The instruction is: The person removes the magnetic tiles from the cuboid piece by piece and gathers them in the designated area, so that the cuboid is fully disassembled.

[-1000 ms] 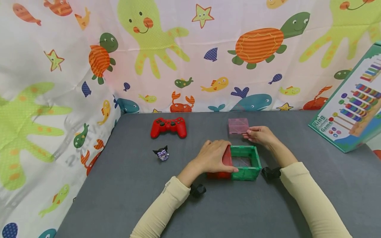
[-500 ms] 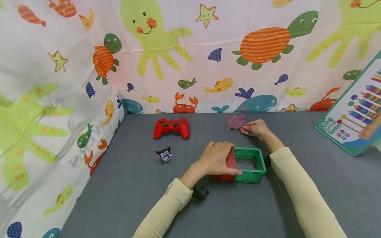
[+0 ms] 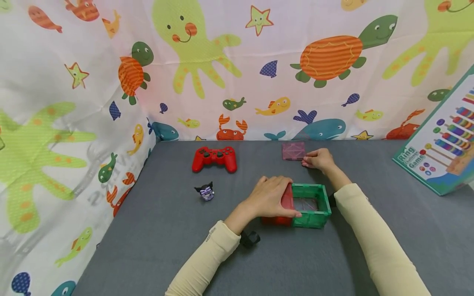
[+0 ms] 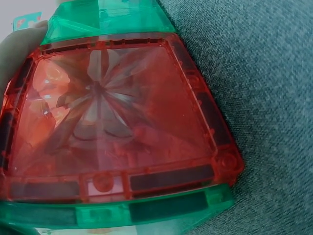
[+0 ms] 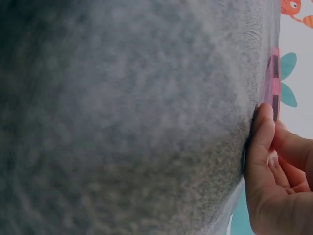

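A box built of translucent magnetic tiles stands on the table, with a red part (image 3: 277,220) at left and a green part (image 3: 312,220), open on top, at right. My left hand (image 3: 267,197) grips the red part from above, thumb along its near top edge. The left wrist view shows the red tile (image 4: 122,117) up close, between green tiles. Beyond the box, my right hand (image 3: 319,160) pinches the near right corner of a pink translucent magnetic tile (image 3: 293,151), low at the table surface. The right wrist view catches the pink tile (image 5: 276,88) edge-on at the fingertips.
A red game controller (image 3: 214,159) lies at the back left, with a small black-and-purple figurine (image 3: 205,191) nearer. At the right edge leans a ring game box (image 3: 440,144). A printed curtain (image 3: 259,82) closes off the back and left of the grey table.
My right hand has carried the pink tile slightly back, down to the table surface. The left hand keeps its grip on the red part. The head view has shifted slightly.
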A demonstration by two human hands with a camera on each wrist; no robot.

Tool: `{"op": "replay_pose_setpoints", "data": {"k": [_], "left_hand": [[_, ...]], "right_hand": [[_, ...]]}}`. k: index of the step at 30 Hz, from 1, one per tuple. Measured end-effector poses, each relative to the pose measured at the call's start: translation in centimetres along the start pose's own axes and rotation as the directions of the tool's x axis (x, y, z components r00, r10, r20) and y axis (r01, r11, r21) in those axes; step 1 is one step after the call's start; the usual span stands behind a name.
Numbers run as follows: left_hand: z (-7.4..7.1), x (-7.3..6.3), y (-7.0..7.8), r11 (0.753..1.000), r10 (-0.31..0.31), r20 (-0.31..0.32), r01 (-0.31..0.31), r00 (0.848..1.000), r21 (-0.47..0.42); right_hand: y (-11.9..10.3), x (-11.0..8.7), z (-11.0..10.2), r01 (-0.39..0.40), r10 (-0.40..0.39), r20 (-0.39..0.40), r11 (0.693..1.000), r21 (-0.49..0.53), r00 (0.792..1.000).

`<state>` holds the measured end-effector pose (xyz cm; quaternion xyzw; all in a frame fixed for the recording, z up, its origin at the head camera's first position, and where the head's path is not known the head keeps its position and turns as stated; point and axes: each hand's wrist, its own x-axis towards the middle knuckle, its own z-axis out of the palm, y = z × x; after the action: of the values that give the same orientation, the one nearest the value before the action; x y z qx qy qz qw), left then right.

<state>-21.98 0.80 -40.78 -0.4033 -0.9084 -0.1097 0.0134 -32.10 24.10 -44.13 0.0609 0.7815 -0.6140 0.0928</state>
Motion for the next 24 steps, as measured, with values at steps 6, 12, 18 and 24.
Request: {"op": "replay_pose_setpoints", "data": {"k": [6,12,18,24], "left_hand": [[0.1,0.1,0.1,1.0,0.003,-0.003,-0.003,1.0,0.001],[0.2,0.1,0.0,1.0,-0.009,-0.003,0.009,1.0,0.0],[0.2,0.0,0.0,1.0,-0.007,-0.004,0.007,1.0,-0.003],[0.2,0.0,0.0,1.0,-0.001,0.002,0.001,1.0,-0.011]], "right_hand": [[0.2,-0.1,0.0,0.006,-0.007,-0.032,0.999,-0.038,0.999],[0.3,-0.3,0.1,0.039,-0.039,-0.004,0.999,-0.032,0.999],[0.3,-0.6,0.1,0.074,-0.072,0.029,0.994,-0.081,0.997],[-1.2,-2.6,-1.0,0.111,-0.102,0.053,0.975,-0.195,0.993]]}}
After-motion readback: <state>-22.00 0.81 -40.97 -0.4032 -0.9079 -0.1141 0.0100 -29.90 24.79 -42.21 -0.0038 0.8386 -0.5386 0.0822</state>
